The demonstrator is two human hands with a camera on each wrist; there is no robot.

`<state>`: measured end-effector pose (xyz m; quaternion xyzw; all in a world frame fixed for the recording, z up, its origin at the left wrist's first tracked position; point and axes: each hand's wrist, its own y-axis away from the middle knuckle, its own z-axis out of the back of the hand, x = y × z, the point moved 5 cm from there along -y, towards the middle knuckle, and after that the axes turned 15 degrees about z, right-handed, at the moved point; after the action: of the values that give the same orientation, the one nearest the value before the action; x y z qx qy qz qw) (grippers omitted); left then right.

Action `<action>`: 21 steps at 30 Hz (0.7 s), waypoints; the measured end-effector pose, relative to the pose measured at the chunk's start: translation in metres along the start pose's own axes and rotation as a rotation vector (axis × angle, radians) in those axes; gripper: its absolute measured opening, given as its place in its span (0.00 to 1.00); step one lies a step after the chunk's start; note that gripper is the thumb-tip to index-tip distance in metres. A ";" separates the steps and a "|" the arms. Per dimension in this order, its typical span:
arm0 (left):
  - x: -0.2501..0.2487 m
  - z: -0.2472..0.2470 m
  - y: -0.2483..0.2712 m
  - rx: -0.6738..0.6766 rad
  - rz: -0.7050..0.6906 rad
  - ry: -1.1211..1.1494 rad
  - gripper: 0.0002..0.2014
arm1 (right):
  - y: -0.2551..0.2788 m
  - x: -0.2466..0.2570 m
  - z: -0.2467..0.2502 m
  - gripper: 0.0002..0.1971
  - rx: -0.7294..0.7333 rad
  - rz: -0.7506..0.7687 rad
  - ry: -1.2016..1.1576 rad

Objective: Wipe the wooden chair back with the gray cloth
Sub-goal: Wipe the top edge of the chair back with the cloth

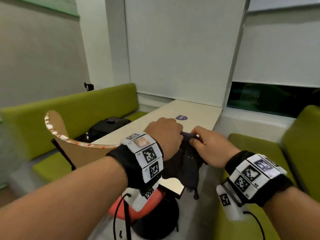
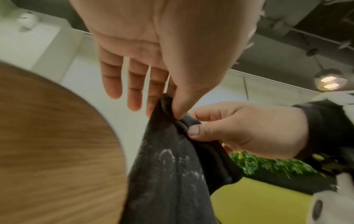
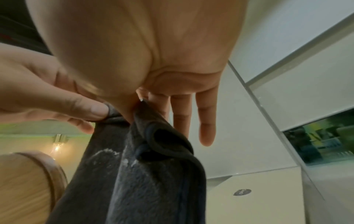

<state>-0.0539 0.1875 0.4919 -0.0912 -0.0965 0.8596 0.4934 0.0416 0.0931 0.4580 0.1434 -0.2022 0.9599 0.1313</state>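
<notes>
The gray cloth (image 1: 186,163) hangs in the air, held up by its top edge between both hands. My left hand (image 1: 178,134) pinches that edge with thumb and forefinger; its other fingers are straight in the left wrist view. My right hand (image 1: 194,138) pinches the same edge just to the right. The cloth (image 2: 168,174) shows pale smears and hangs folded (image 3: 153,181). The wooden chair back (image 1: 81,153), curved and light brown, stands left of the cloth, below my left forearm. It is close beside the cloth (image 2: 47,144), but I cannot tell whether they touch.
A beige table (image 1: 199,116) with a round dark sticker (image 1: 181,117) lies beyond the hands. Green benches (image 1: 78,108) run along the left and right. A black bag (image 1: 107,127) sits on the left bench. A red and black object (image 1: 152,210) is below my left wrist.
</notes>
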 end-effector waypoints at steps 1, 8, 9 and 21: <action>0.008 0.002 -0.004 -0.002 0.021 0.027 0.14 | -0.008 0.004 0.000 0.05 0.006 -0.002 0.030; 0.060 0.024 -0.008 -0.022 0.104 0.157 0.13 | -0.042 0.043 -0.006 0.07 -0.005 0.031 0.108; 0.065 0.025 -0.005 -0.027 0.111 0.168 0.13 | -0.042 0.046 -0.009 0.06 -0.002 0.038 0.105; 0.083 -0.006 0.034 0.007 -0.029 0.281 0.10 | -0.013 0.046 -0.055 0.12 -0.033 -0.242 -0.934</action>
<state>-0.1219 0.2432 0.4719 -0.2075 -0.0249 0.8315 0.5147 -0.0086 0.1367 0.4295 0.5796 -0.2368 0.7672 0.1393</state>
